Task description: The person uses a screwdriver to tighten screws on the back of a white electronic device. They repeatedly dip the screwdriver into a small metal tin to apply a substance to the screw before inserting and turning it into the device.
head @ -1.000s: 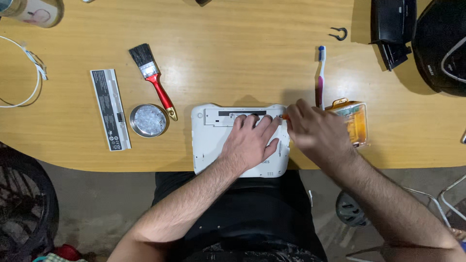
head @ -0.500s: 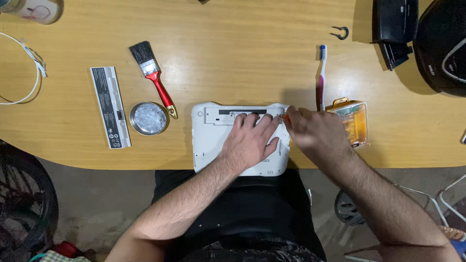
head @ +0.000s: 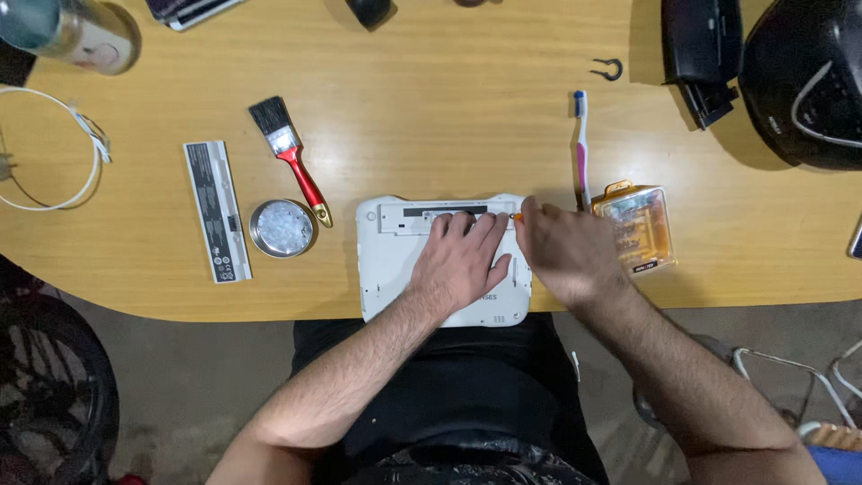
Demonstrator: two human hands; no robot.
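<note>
A small white laptop (head: 391,260) lies upside down at the near edge of the wooden table (head: 449,108), its battery bay empty along the far side. My left hand (head: 462,260) rests flat on its underside, fingers spread. My right hand (head: 566,251) is closed around a small screwdriver with an orange tip (head: 517,216), which touches the laptop's far right corner. Most of the tool is hidden inside the fist.
A transparent orange bit case (head: 636,228) and a toothbrush (head: 583,148) lie right of my hands. To the left are a red-handled paintbrush (head: 292,157), a round metal lid (head: 283,227) and a long white battery pack (head: 216,210). A black helmet (head: 799,76) sits far right.
</note>
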